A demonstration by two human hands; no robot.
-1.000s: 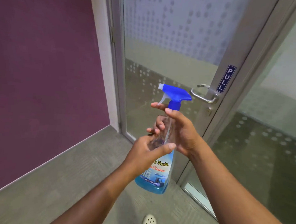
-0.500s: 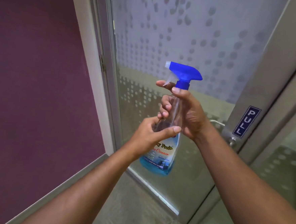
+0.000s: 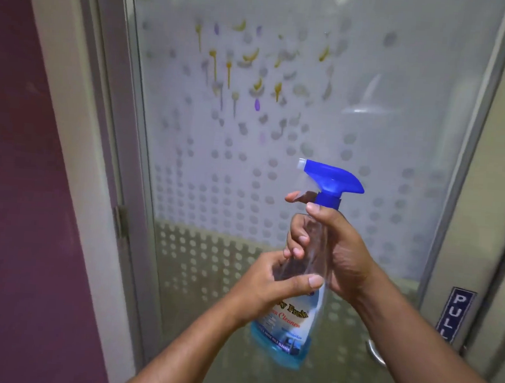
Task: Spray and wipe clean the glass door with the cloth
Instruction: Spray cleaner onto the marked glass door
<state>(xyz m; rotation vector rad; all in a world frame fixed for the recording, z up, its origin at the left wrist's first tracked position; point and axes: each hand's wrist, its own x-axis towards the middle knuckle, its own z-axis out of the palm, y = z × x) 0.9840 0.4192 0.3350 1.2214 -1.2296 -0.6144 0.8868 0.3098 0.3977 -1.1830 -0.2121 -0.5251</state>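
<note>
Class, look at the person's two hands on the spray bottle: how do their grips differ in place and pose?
The right hand wraps the clear neck high up, just under the blue trigger head, while the left hand holds the body lower down, just above the label. The right hand's forefinger stretches out under the trigger; the left hand's fingers all curl round. Both grips hold the same spray bottle, nozzle towards the glass door.

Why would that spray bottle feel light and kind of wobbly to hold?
The spray bottle looks mostly empty, with blue liquid only near the bottom, so it is probably light. That liquid would likely slosh when tipped. Its clear plastic could be slippery, which may be why the left hand and right hand both grip it.
</note>
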